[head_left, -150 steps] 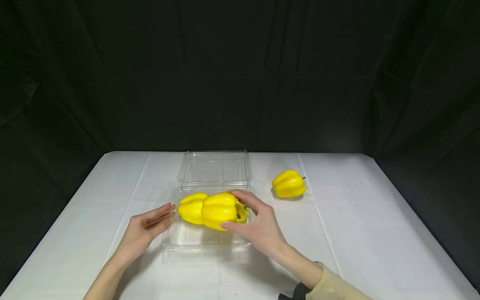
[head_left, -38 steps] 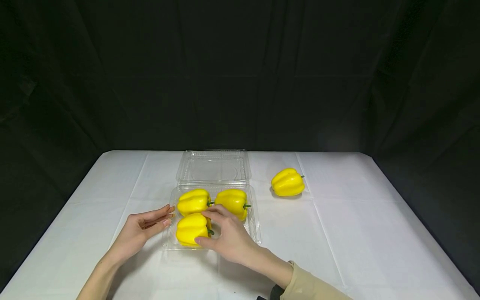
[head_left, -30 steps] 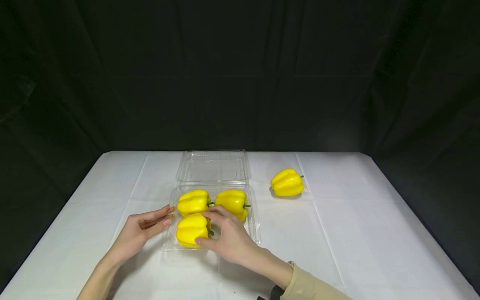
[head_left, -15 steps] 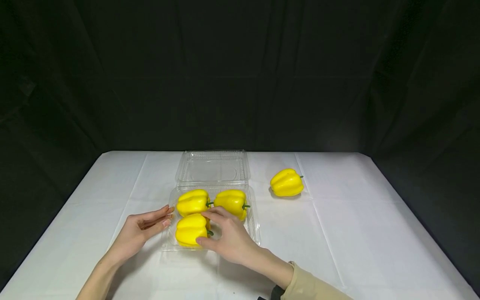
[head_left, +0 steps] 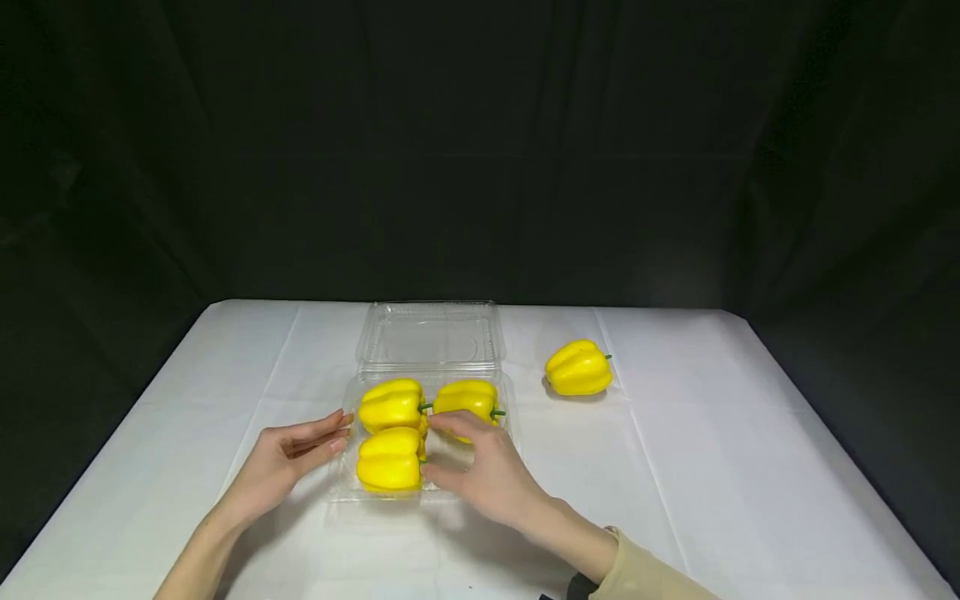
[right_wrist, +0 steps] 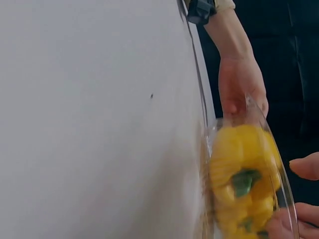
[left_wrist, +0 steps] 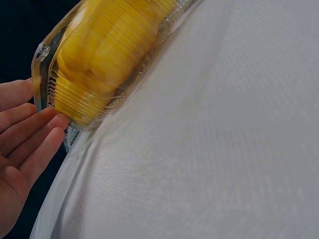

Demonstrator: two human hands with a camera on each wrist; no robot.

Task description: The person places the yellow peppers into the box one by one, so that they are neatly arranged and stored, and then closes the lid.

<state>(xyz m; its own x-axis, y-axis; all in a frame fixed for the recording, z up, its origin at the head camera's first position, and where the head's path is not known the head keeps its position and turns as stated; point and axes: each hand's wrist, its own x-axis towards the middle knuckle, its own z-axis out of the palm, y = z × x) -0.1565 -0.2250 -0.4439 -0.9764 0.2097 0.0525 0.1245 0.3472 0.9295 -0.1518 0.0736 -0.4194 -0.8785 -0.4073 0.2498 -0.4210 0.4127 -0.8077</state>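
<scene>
A clear plastic clamshell container (head_left: 349, 490) lies opened out, its lid (head_left: 429, 337) folded back. Inside its base are three yellow bell peppers: one near left (head_left: 390, 460), one far left (head_left: 390, 405) and one far right (head_left: 467, 395). My left hand (head_left: 287, 460) touches the base's left side; in the left wrist view its fingers (left_wrist: 42, 132) lie straight against the ridged wall. My right hand (head_left: 491, 471) is over the base's right half, thumb and fingers spread, holding nothing. Its fingertips are just right of the near-left pepper and overlap the far-right one.
Another yellow bell pepper (head_left: 579, 367) lies on the white-covered table (head_left: 720, 467), right of the container. A black curtain (head_left: 480, 150) hangs behind the table and along both sides.
My right hand carried a pepper into the base's near-left corner, then let go and drew back to the right. The left hand stayed at the container's left side.
</scene>
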